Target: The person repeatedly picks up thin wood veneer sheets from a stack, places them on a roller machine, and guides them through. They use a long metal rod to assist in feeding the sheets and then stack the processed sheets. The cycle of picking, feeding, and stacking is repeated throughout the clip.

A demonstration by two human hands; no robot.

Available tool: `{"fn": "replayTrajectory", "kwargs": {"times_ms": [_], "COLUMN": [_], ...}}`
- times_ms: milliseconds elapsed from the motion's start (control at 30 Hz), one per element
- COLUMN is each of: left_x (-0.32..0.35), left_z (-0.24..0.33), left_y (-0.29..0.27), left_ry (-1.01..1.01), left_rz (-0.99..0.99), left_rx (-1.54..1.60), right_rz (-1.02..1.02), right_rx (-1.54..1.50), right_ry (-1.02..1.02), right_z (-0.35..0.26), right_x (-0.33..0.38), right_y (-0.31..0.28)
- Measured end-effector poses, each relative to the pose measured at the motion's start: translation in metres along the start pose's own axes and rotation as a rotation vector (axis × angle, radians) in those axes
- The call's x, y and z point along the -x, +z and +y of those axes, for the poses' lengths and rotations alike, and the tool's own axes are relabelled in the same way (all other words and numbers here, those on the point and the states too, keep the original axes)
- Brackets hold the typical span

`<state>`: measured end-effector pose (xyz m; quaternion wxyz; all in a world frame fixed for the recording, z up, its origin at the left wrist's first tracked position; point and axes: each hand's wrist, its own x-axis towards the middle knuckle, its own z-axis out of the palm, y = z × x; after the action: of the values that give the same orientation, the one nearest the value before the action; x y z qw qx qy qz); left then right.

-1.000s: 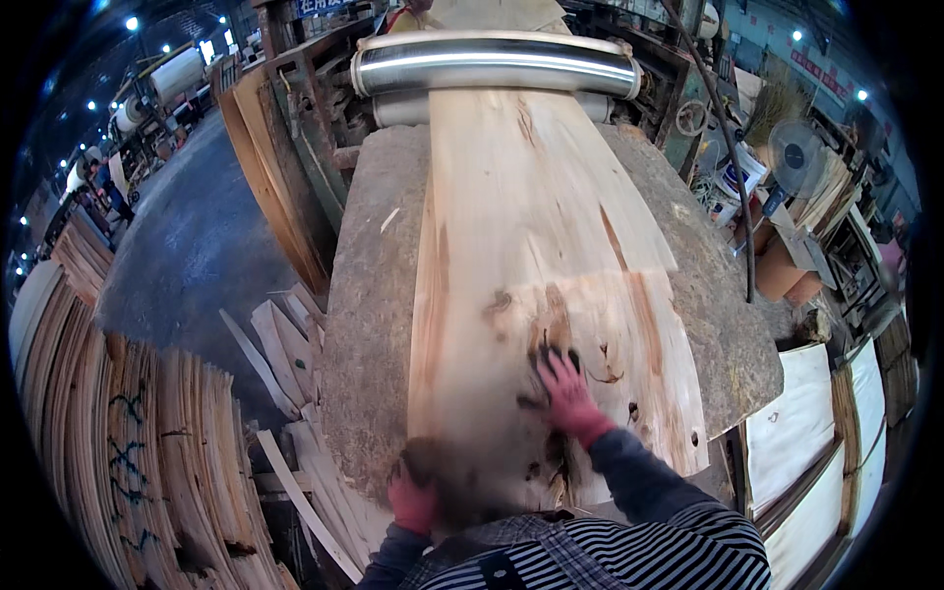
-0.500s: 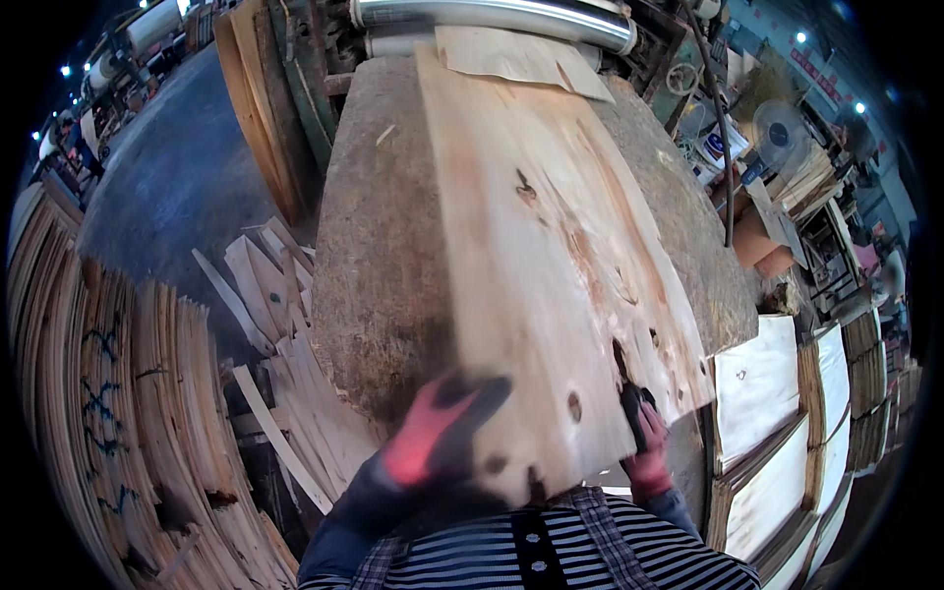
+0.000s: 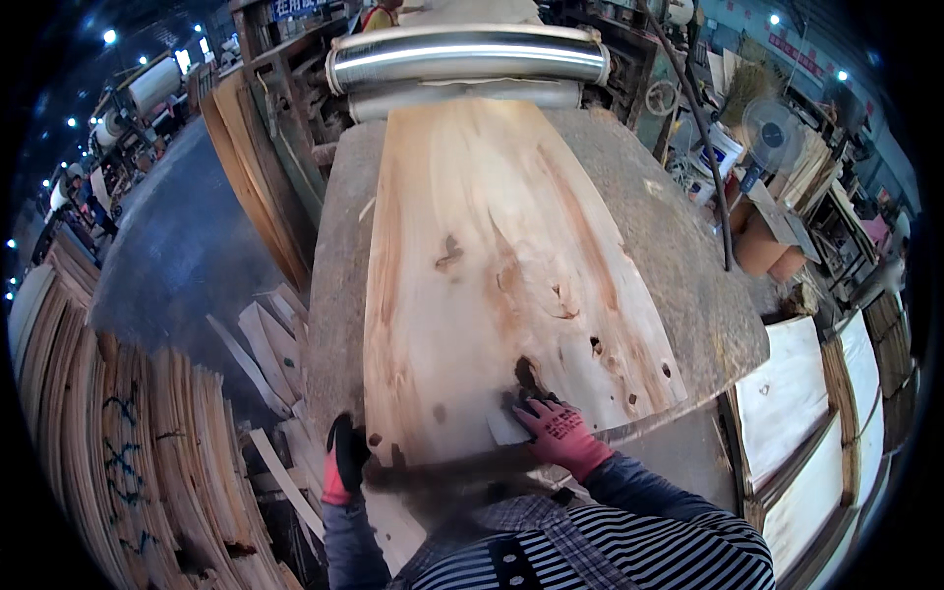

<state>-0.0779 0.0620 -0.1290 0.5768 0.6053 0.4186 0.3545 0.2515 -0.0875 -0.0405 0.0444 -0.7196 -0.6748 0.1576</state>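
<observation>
A pale wood veneer sheet (image 3: 462, 295) with brown streaks, knots and holes lies on the worn table, its far end near the metal rollers (image 3: 472, 61). My right hand (image 3: 562, 433), in a pink and black glove, rests on top of the near edge with fingers spread beside a dark hole. A small light strip (image 3: 506, 429) shows by its fingertips; I cannot tell whether it is loose. At the near left corner, my left hand (image 3: 344, 458), gloved alike, stands with fingers stretched along the sheet's side edge. Blur hides part of the near edge.
The table (image 3: 678, 295) extends past both sides of the sheet. Veneer stacks stand at left (image 3: 147, 442) and right (image 3: 787, 403). Scrap strips (image 3: 270, 354) lean by the table's left side. A fan (image 3: 772, 136) and a slanting rod (image 3: 710, 147) are at right. Another person (image 3: 380, 16) is behind the rollers.
The veneer sheet has shifted left and lies straighter. The smaller piece at the rollers has left the table's far end. My left hand moved left to the corner; my right hand moved left onto the sheet.
</observation>
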Motion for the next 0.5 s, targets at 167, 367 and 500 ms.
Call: {"fn": "replayTrajectory", "kwargs": {"times_ms": [167, 367, 500], "left_x": [0.04, 0.119, 0.205], "left_z": [-0.015, -0.001, -0.004], "left_y": [0.014, 0.056, 0.068], "left_ry": [-0.243, -0.304, 0.036], "left_rz": [0.218, 0.394, 0.437], "left_rx": [0.385, 0.16, -0.709], "right_rz": [0.08, 0.042, 0.133], "right_rx": [0.027, 0.085, 0.199], "right_ry": [-0.044, 0.011, 0.061], "right_z": [0.059, 0.107, 0.105], "right_x": [-0.08, -0.166, -0.21], "right_y": [0.006, 0.009, -0.013]}}
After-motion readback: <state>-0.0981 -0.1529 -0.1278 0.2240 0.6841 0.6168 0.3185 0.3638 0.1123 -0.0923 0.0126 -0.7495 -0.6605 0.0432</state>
